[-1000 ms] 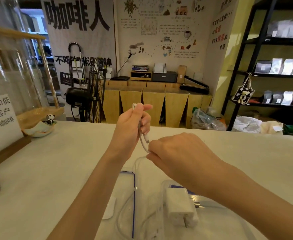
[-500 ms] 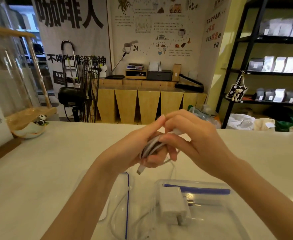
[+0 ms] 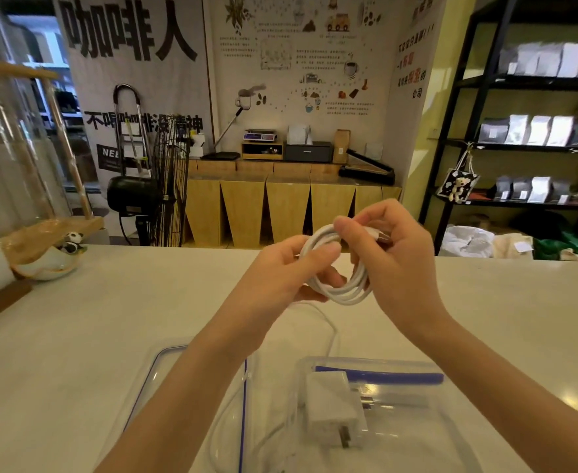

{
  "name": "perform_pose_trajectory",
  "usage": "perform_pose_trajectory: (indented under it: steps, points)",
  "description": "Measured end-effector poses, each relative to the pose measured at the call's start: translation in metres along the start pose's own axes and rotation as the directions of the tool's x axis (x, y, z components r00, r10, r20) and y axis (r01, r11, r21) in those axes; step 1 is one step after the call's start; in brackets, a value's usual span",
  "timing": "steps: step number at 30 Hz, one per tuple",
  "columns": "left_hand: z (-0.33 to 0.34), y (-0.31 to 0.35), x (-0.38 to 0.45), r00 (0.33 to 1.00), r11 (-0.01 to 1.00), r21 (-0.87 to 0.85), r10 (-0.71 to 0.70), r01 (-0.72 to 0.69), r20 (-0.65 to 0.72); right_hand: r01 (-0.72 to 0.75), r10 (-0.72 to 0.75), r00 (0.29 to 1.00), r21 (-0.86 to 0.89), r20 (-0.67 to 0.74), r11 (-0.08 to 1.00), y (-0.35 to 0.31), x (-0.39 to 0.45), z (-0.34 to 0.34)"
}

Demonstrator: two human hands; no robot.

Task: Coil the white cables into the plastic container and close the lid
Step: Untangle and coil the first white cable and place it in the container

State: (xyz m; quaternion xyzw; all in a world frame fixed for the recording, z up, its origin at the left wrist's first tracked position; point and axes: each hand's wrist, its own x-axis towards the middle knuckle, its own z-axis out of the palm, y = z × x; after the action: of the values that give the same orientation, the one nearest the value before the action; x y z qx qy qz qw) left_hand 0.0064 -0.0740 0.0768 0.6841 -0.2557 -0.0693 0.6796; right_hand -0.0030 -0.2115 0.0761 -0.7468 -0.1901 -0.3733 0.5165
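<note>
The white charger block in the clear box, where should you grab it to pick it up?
Probably by the two broad flat sides of the white charger block, coming straight down from above. It lies inside the open plastic container, so the walls block a sideways reach. Its metal prongs stick out at the near end, so avoid pinching there.

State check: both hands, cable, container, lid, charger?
left hand: gripping the coil
right hand: pinching the cable's plug end at the coil
white cable: mostly coiled, tail hanging to the counter
plastic container: open
lid: off, flat beside the container
white charger: lying inside the container
</note>
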Motion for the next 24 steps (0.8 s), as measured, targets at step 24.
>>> perform_pose_trajectory:
  steps: [24]
  points:
    - [0.004,-0.019,0.005,0.989,0.893,0.435,-0.067,0.118,-0.131,-0.289,0.371,0.787,-0.236,0.493,0.928,-0.019,0.017,-0.013]
